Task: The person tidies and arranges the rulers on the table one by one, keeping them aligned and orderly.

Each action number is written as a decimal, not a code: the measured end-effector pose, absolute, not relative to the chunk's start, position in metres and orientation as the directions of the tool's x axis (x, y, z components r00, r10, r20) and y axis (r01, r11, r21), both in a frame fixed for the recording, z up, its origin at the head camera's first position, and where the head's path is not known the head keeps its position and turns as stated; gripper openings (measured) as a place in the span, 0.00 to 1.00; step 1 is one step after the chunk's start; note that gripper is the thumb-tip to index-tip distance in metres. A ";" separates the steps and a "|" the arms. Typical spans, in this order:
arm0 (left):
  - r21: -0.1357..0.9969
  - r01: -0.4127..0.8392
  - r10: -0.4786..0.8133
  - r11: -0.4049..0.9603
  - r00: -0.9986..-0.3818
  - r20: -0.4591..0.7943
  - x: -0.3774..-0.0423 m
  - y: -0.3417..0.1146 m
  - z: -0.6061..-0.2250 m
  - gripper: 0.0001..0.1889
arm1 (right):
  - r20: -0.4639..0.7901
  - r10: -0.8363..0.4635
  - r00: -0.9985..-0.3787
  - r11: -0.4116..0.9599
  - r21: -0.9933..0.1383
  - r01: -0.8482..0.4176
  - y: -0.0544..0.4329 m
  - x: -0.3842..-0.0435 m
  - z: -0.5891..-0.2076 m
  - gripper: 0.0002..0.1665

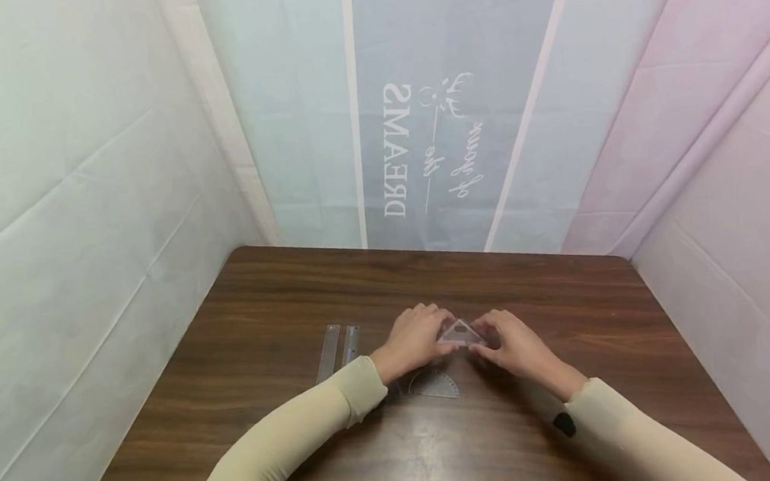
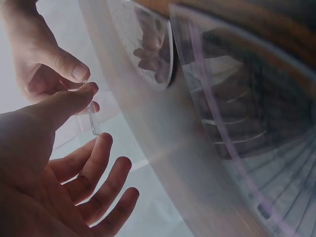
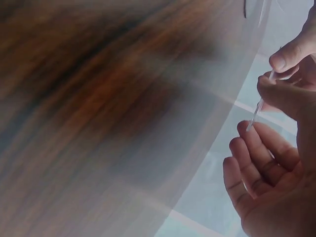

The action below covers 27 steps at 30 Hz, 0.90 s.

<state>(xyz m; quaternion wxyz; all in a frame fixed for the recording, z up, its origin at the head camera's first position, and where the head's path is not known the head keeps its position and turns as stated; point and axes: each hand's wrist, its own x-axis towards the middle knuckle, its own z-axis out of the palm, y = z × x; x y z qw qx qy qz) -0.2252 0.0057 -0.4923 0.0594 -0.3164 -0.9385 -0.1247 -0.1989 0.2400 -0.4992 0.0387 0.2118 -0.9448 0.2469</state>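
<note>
A small clear set square [image 1: 462,332] is held between both hands, its peak pointing away, a dark hole in its middle. My left hand [image 1: 421,334] pinches its left corner between thumb and fingers; my right hand [image 1: 512,342] grips the right corner the same way. Edge-on in the left wrist view, the set square [image 2: 92,118] looks like a thin clear strip between thumb and index finger. The other fingers of the right hand [image 3: 266,182] are spread loosely in the right wrist view. Just nearer than the hands lies a clear protractor [image 1: 435,384].
Two straight rulers, one clear [image 1: 328,354] and one greyish [image 1: 350,344], lie left of the left hand, partly behind the sleeve. The brown wooden table [image 1: 554,287] meets cloth-covered walls on three sides. A curved clear piece [image 2: 247,123] with radiating lines fills the left wrist view's right side.
</note>
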 end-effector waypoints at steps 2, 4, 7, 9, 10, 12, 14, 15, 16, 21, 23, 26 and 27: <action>0.199 0.613 0.587 0.765 -0.790 0.177 -0.222 0.007 -0.492 0.27 | 0.170 -0.398 -0.901 0.782 -0.450 -0.431 0.244 -0.197 -0.500 0.19; 0.198 0.620 0.597 0.759 -0.785 0.169 -0.218 0.008 -0.492 0.26 | 0.161 -0.417 -0.895 0.775 -0.451 -0.442 0.247 -0.195 -0.500 0.19; 0.194 0.629 0.608 0.753 -0.777 0.164 -0.214 0.010 -0.491 0.27 | 0.149 -0.437 -0.887 0.765 -0.457 -0.454 0.253 -0.192 -0.500 0.18; 0.190 0.635 0.614 0.749 -0.772 0.162 -0.211 0.012 -0.491 0.27 | 0.144 -0.447 -0.883 0.757 -0.465 -0.459 0.256 -0.191 -0.500 0.18; 0.186 0.639 0.618 0.747 -0.770 0.161 -0.210 0.013 -0.491 0.26 | 0.142 -0.453 -0.880 0.752 -0.469 -0.463 0.258 -0.190 -0.500 0.18; 0.178 0.645 0.625 0.743 -0.764 0.159 -0.209 0.014 -0.492 0.26 | 0.140 -0.464 -0.875 0.742 -0.478 -0.470 0.261 -0.188 -0.501 0.18; 0.170 0.650 0.632 0.740 -0.760 0.153 -0.208 0.017 -0.494 0.25 | 0.142 -0.479 -0.866 0.730 -0.484 -0.483 0.265 -0.187 -0.501 0.18; 0.168 0.652 0.634 0.739 -0.758 0.150 -0.207 0.018 -0.494 0.25 | 0.144 -0.489 -0.860 0.722 -0.486 -0.492 0.267 -0.187 -0.501 0.18; 0.163 0.656 0.639 0.737 -0.755 0.147 -0.205 0.018 -0.495 0.25 | 0.151 -0.500 -0.853 0.714 -0.486 -0.504 0.268 -0.185 -0.502 0.18; 0.140 0.668 0.655 0.731 -0.744 0.131 -0.199 0.022 -0.498 0.26 | 0.181 -0.551 -0.815 0.676 -0.477 -0.562 0.274 -0.178 -0.506 0.18; 0.127 0.674 0.662 0.728 -0.739 0.124 -0.196 0.023 -0.499 0.27 | 0.191 -0.565 -0.803 0.663 -0.474 -0.579 0.276 -0.176 -0.508 0.18; 0.113 0.683 0.674 0.721 -0.730 0.111 -0.192 0.025 -0.501 0.28 | 0.199 -0.580 -0.790 0.648 -0.475 -0.596 0.279 -0.173 -0.512 0.18; 0.108 0.686 0.678 0.719 -0.727 0.108 -0.191 0.026 -0.502 0.28 | 0.200 -0.585 -0.786 0.641 -0.480 -0.599 0.279 -0.172 -0.512 0.18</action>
